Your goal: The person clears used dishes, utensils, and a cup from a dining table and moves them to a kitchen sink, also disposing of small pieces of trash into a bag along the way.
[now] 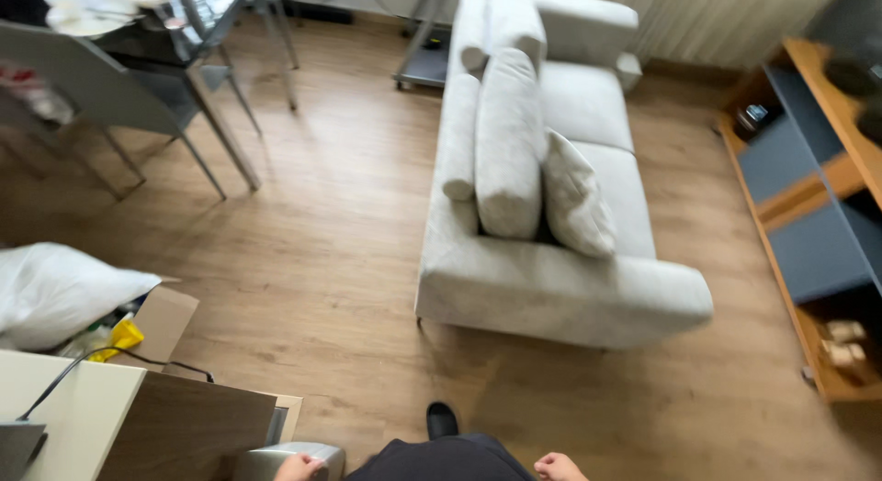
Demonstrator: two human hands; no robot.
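Head view: left hand [297, 467] at seven o'clock, grip curled on silver bin lid [289, 458], likely light, rigid, slick; best taken by rim. Right hand [558, 467] at five o'clock, loosely closed, empty. Sofa [542, 187] at twelve.

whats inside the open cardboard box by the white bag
The cardboard box shows something yellow and pale clutter at its opening. The white bag covers the rest, so its other contents stay hidden.
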